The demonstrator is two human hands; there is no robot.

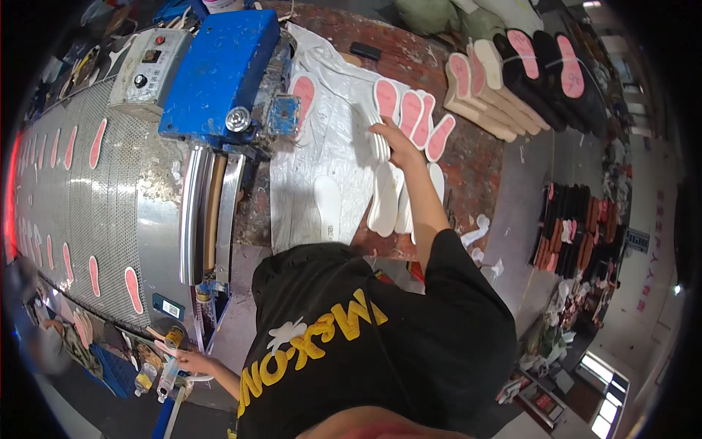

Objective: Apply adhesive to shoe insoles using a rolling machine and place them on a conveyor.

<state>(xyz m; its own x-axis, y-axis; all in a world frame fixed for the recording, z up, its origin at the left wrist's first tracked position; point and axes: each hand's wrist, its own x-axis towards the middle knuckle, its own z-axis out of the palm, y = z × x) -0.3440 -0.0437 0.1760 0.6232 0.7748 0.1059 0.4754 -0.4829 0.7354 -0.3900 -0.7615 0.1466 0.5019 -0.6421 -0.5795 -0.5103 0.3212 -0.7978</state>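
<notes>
My right hand (398,143) is closed on a stack of white insoles (381,148), held on edge above the table. Just beyond it lie pink-topped insoles (412,115) with white rims, and nearer me are piles of white insoles (383,201). A single white insole (328,205) rests on the white sheet (289,190). Far over to the left, my left hand (193,361) is closed around something thin and pale that I cannot make out. Beside it are a yellowish jar (174,337) and a clear bottle (167,379).
A mesh conveyor (80,197) carrying pink insoles (133,290) runs along the left. The blue machine (219,73) and metal roller (194,219) stand between it and the table. Bundled beige insoles (482,99) and black ones (537,80) sit back right. A phone-like device (169,306) lies by the conveyor.
</notes>
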